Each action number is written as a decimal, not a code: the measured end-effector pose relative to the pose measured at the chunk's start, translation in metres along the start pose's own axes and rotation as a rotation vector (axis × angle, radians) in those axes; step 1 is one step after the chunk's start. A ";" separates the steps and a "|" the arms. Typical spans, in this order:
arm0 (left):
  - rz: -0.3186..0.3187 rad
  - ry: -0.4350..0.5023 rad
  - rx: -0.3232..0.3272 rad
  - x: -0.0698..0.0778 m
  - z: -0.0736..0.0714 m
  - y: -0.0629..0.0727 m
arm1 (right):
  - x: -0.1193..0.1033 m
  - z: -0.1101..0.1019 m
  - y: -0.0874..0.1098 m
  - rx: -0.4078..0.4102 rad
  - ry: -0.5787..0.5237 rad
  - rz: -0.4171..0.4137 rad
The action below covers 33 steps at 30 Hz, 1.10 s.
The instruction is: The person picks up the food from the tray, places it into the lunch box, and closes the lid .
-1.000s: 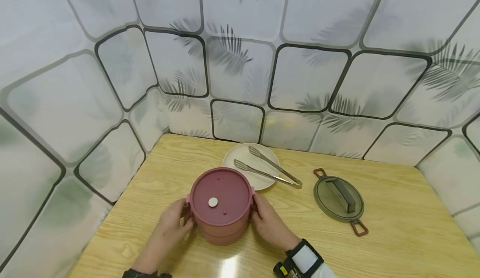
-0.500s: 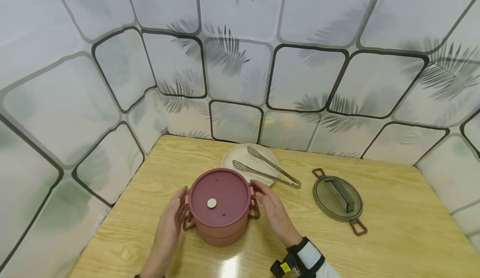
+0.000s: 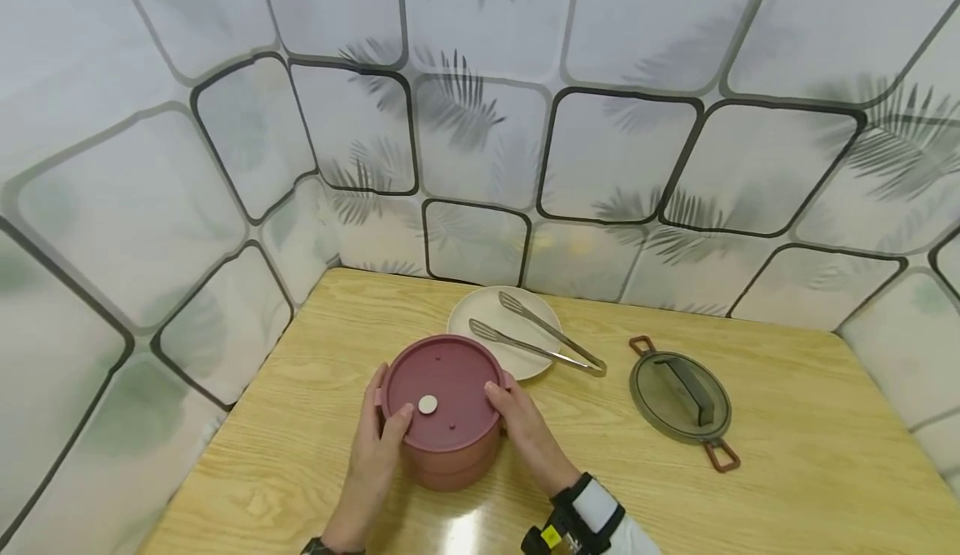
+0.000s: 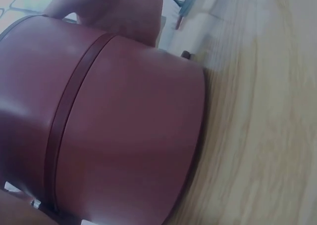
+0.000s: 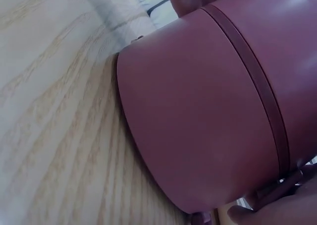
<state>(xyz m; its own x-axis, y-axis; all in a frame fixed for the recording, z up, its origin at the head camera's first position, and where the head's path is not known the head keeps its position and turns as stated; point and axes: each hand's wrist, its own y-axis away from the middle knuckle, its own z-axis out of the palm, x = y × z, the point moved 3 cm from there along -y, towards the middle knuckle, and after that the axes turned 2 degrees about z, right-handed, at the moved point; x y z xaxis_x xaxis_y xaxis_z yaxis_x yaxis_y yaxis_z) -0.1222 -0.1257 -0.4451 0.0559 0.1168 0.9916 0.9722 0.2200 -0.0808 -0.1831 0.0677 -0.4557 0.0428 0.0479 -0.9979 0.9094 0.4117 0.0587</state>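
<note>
A reddish-pink pot (image 3: pixel 452 467) with a flat maroon lid (image 3: pixel 450 369) stands upright on the wooden table, nearer its left side. The lid has a small white knob and pink side tabs. My left hand (image 3: pixel 372 447) grips the lid's left edge, thumb on top close to the knob. On the opposite edge, my right hand (image 3: pixel 531 434) holds the lid with its thumb over the rim. The fingers behind the tabs are mostly hidden. Both wrist views show the pot wall (image 4: pixel 131 126) with a dark band around it; its base meets the table.
Behind the pot lies a cream plate (image 3: pixel 467 313), with metal tongs (image 3: pixel 540 326) across it and their joined end past the rim. To the right sits a round green dish-like piece (image 3: pixel 675 417) with a dark bar and two red-brown loops. Patterned walls (image 3: pixel 480 242) border the table.
Both hands have left the pot's side handles and moved up to the lid. Their thumbs now lie on top of it. The pot has stayed in place.
</note>
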 end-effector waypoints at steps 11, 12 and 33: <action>0.074 0.070 0.108 0.000 0.001 -0.002 | 0.002 0.002 0.000 -0.029 -0.014 -0.009; 0.073 0.078 0.112 0.001 0.000 -0.003 | 0.002 0.002 0.000 -0.031 -0.015 -0.008; -0.002 0.248 0.110 0.002 0.001 -0.001 | 0.004 0.002 0.003 -0.048 -0.068 0.024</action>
<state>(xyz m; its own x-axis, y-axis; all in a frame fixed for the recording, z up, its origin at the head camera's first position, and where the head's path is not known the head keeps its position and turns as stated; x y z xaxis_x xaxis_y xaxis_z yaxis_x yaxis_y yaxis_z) -0.1234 -0.1252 -0.4432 0.1211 -0.1221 0.9851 0.9425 0.3256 -0.0755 -0.1797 0.0673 -0.4593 0.0934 -0.0026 -0.9956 0.8868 0.4547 0.0820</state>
